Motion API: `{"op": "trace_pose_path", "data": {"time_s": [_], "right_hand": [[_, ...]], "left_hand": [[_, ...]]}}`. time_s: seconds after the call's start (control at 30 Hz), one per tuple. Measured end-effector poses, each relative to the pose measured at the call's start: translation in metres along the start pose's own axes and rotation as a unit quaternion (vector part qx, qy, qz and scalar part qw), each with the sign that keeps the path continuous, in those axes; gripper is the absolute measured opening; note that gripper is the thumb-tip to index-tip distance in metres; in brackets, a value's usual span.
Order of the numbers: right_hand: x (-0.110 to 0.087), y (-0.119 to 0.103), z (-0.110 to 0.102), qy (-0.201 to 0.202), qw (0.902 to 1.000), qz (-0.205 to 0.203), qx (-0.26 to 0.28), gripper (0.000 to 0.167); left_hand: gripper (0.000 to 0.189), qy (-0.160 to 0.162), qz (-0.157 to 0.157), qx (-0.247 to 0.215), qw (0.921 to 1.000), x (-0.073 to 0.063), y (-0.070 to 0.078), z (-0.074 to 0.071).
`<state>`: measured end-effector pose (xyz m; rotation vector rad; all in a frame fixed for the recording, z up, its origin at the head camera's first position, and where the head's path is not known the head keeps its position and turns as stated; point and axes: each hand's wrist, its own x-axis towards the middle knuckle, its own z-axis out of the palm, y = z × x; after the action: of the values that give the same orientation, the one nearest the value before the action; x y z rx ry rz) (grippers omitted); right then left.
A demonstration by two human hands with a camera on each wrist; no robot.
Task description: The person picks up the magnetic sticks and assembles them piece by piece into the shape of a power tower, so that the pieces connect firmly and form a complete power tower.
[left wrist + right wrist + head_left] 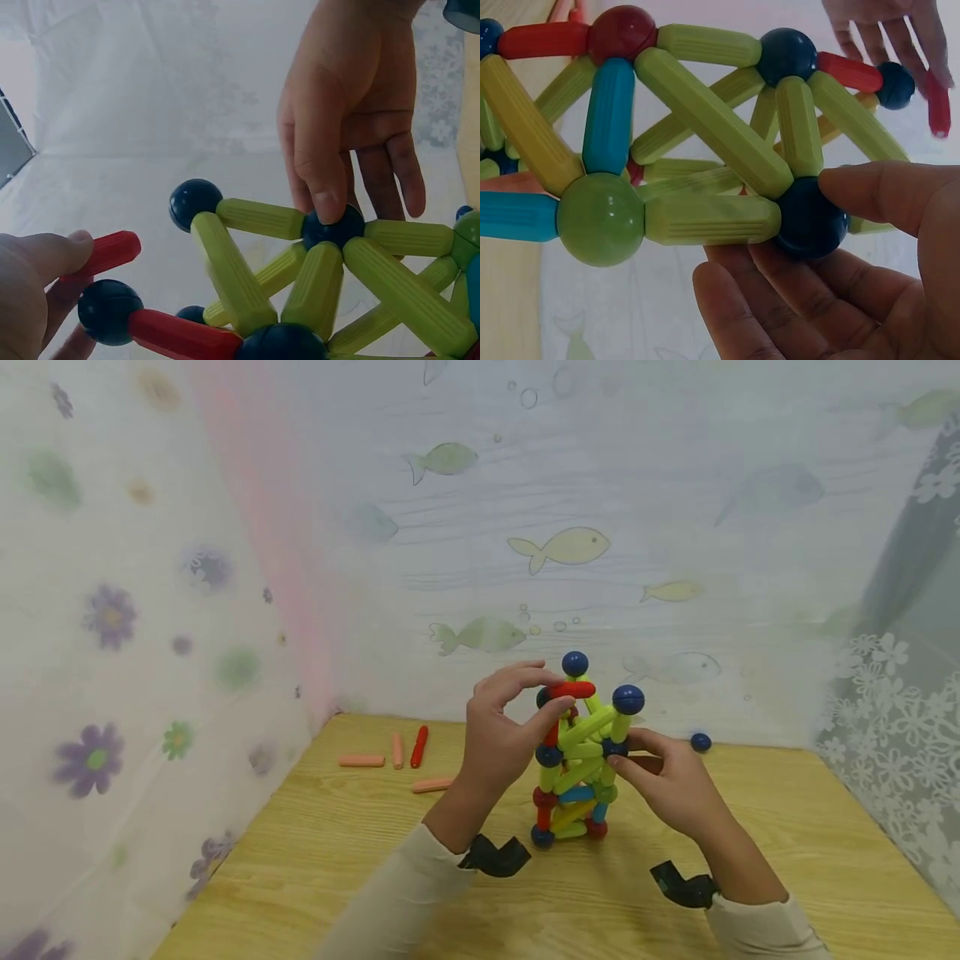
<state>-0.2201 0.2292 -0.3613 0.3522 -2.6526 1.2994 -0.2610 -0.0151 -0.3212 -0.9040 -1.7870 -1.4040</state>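
Observation:
A tower of coloured rods and balls [588, 732] stands upright on the table in the head view. Near its top left, my left hand [498, 731] pinches a red rod [573, 689] between thumb and fingers. In the left wrist view that red rod [112, 253] is beside a dark blue ball [110, 312], which caps another red rod [184, 334] of the tower. On the tower's right side my right hand [675, 781] grips a mid-height dark blue ball [617, 750]. The right wrist view shows its thumb and fingers around this ball [812, 217], where several light green rods meet.
Loose on the table to the left lie a red rod [419, 747] and several peach rods [362, 761]. A dark blue ball [701, 742] sits at the back right. Printed curtains [465, 568] stand close behind the wooden table [300, 877].

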Motion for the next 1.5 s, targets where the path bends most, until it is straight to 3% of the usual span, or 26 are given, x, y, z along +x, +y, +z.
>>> {"op": "trace_pose_path", "data": {"time_s": [0.2, 0.73, 0.97, 1.1, 1.3, 1.43, 1.5], "right_hand": [[0.000, 0.002, 0.002, 0.003, 0.9999, -0.010, 0.011, 0.053], [0.001, 0.005, 0.003, 0.002, 0.9995, -0.026, 0.017, 0.048], [0.002, 0.005, 0.003, 0.001, 0.9997, -0.022, 0.010, 0.050], [0.001, 0.004, 0.003, 0.000, 0.9999, -0.013, 0.006, 0.052], [0.001, 0.002, 0.005, 0.002, 0.9999, -0.010, 0.006, 0.052], [0.002, 0.002, 0.007, 0.026, 0.9996, -0.010, -0.004, 0.054], [0.002, 0.001, 0.008, 0.054, 0.9984, -0.004, -0.013, 0.055]], "left_hand": [[0.023, -0.029, 0.012, 0.037, 0.9988, 0.003, -0.011, 0.014], [0.020, -0.058, -0.025, -0.042, 0.9971, 0.003, -0.021, 0.022], [0.020, -0.059, -0.009, -0.051, 0.9969, -0.002, -0.020, 0.020], [0.032, -0.073, -0.006, -0.039, 0.9966, -0.004, -0.019, 0.020], [0.059, -0.086, -0.027, -0.002, 0.9959, -0.018, -0.024, 0.010], [0.056, -0.105, -0.069, 0.002, 0.9921, -0.035, -0.029, 0.002], [0.053, -0.119, -0.072, 0.007, 0.9903, -0.043, -0.029, 0.002]]}}
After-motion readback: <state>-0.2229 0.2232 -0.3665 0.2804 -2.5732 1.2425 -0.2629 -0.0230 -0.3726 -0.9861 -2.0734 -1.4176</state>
